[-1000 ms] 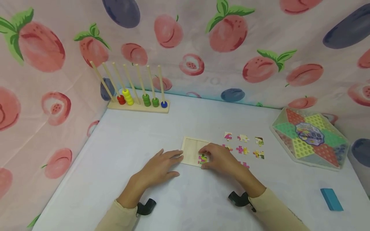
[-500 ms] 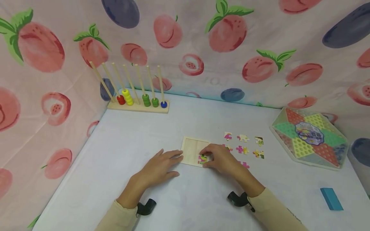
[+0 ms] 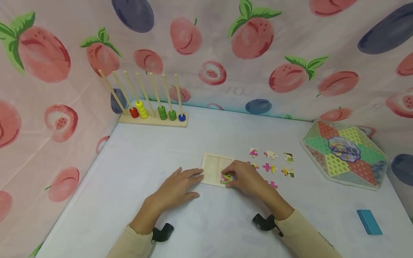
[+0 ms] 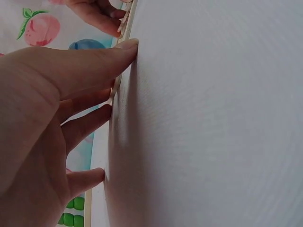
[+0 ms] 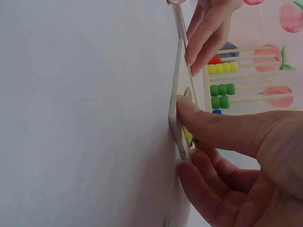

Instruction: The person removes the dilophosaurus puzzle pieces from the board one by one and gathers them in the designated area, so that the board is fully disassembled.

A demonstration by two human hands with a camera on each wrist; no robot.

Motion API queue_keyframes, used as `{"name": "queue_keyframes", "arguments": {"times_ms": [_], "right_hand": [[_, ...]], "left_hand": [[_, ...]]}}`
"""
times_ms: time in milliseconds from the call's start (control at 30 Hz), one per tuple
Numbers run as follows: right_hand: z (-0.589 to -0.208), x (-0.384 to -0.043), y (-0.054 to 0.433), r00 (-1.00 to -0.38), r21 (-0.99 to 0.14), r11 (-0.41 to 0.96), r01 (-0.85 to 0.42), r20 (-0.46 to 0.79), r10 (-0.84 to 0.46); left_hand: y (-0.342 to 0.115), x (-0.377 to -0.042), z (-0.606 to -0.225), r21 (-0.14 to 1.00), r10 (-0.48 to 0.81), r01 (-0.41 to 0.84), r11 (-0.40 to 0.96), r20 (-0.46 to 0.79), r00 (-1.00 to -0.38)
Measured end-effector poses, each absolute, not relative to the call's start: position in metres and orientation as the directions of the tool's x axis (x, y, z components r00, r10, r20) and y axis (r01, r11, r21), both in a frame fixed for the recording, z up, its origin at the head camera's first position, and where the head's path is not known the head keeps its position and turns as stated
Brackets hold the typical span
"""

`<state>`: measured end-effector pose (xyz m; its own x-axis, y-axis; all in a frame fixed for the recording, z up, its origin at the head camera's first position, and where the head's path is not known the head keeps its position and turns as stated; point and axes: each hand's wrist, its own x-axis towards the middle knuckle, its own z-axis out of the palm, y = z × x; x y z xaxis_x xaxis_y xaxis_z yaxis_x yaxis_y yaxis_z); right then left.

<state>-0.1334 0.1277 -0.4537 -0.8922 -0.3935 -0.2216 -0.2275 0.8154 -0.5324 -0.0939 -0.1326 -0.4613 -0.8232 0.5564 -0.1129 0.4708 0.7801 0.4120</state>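
Observation:
A square wooden puzzle tray [image 3: 211, 169] lies on the white table. In its near right corner sits a pink and green jigsaw piece [image 3: 224, 178]. My right hand [image 3: 247, 178] pinches this piece with thumb and fingers; the thumb [image 5: 189, 108] presses at its near side by the tray's rim. Part of the tray is hidden behind that hand. My left hand [image 3: 178, 188] lies with fingers spread, its fingertips at the tray's left edge. In the left wrist view, the left thumb [image 4: 125, 49] is extended near the tray's border.
Several loose jigsaw pieces [image 3: 270, 154] lie right of the tray, partly behind my right hand. A bead abacus [image 3: 153, 121] stands at the back left. On the right are a hexagonal Chinese checkers box [image 3: 345, 152] and a blue block [image 3: 369, 222]. Fruit-printed cloth rises behind.
My right hand shifts very slightly over the piece in the tray's corner. My left hand stays at the tray's left edge.

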Motion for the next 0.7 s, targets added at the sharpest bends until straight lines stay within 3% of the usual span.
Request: {"name": "queue_keyframes", "arguments": {"times_ms": [700], "right_hand": [[-0.4522,-0.1273,0.1257,-0.897,-0.509,0.81,-0.292,-0.149,-0.417]], "left_hand": [[-0.1344,-0.0941,-0.4643,0.401,0.562,0.482,0.779,-0.104,-0.821]]}}
